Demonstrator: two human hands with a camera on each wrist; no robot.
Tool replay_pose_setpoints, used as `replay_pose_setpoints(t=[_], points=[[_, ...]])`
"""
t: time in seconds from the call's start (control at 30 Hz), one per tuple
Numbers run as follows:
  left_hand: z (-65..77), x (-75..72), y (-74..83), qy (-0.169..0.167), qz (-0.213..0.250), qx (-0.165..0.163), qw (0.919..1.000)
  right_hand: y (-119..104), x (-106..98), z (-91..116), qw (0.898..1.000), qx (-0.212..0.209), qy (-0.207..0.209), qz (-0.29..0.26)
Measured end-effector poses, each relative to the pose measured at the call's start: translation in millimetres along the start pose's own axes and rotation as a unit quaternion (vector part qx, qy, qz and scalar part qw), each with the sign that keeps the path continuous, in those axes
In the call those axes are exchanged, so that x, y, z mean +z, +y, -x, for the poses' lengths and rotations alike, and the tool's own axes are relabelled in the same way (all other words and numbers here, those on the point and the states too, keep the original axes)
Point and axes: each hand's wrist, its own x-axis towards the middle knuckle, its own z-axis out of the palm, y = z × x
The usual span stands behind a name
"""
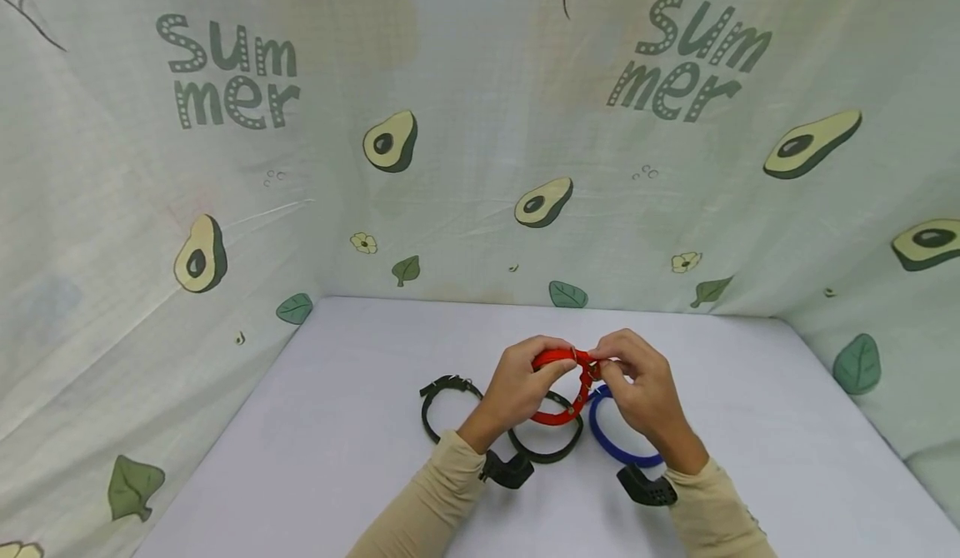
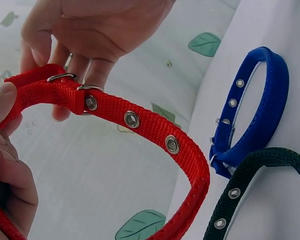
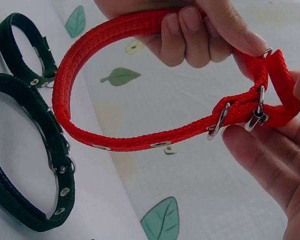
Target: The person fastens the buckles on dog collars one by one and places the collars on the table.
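Note:
A red dog collar (image 1: 579, 400) with metal eyelets is held up in a loop between both hands. My left hand (image 1: 516, 385) grips its band on the left, the thumb along the strap near the buckle in the right wrist view. On the other side, my right hand (image 1: 647, 387) pinches the strap by the metal buckle (image 3: 257, 112). There the strap end bends back in a fold (image 3: 285, 82) beyond the buckle. Under the hands lie a dark green collar (image 1: 551, 457) and a blue collar (image 1: 617, 451), both closed into rings.
Another dark collar (image 1: 426, 415) lies at the left, partly behind my left wrist. All the loose collars rest on the white table (image 1: 360, 458). A cloth printed with avocados (image 1: 465, 233) hangs round the back and sides. Black wrist devices (image 1: 508, 470) sit under both wrists.

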Motion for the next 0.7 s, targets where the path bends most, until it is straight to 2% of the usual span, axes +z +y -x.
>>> replay_pose_setpoints(t=[0.1,0.3,0.37,0.53,0.7], points=[[-0.3,-0.4,0.0,-0.002,0.002,-0.005,1.0000,-3.5,1.6,-1.4,1.000,0.002,0.002,0.005],[-0.3,-0.2,-1.2,0.001,0.008,-0.012,0.9999,-34.8,1.0,-8.0,1.000,0.008,-0.004,0.019],[-0.2,0.2,-2.1,0.004,0.009,-0.016,0.9998,-32.4,1.9,-7.3,1.000,-0.001,0.000,0.025],[-0.4,-0.1,-2.7,0.011,0.010,-0.022,0.9997,-3.9,5.1,-0.7,0.999,-0.017,0.007,0.037],[-1.0,-1.4,-1.5,0.012,0.010,-0.026,0.9995,2.7,5.9,1.1,0.999,-0.014,0.001,0.047]])
